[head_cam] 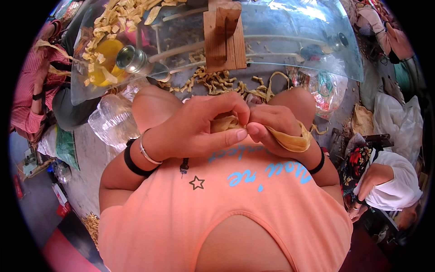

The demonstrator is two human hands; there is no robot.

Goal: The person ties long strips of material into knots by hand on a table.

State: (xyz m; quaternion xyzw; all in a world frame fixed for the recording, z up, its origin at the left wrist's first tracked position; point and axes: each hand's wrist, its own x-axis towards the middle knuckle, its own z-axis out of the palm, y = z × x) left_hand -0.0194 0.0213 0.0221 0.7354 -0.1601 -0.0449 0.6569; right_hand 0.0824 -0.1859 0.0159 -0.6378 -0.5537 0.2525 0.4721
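Note:
My left hand [207,125] and my right hand [275,124] meet in front of my chest, thumb tips almost touching. Between them they grip a flat tan strip [226,123], which looks like dried plant fibre. Part of it lies within the curl of my left fingers. From my right hand a loop of the same strip [294,141] bends around the outer side of the palm. The spot where the fingertips pinch hides how the strip is folded there.
Past my knees stands a glass tabletop [278,51] with a wooden block stand [226,44] on it. Cut tan strips [119,20] are heaped at its left. Short folded pieces [217,81] lie on the floor. Plastic bags [115,114] flank my legs. Other people [390,180] sit at both sides.

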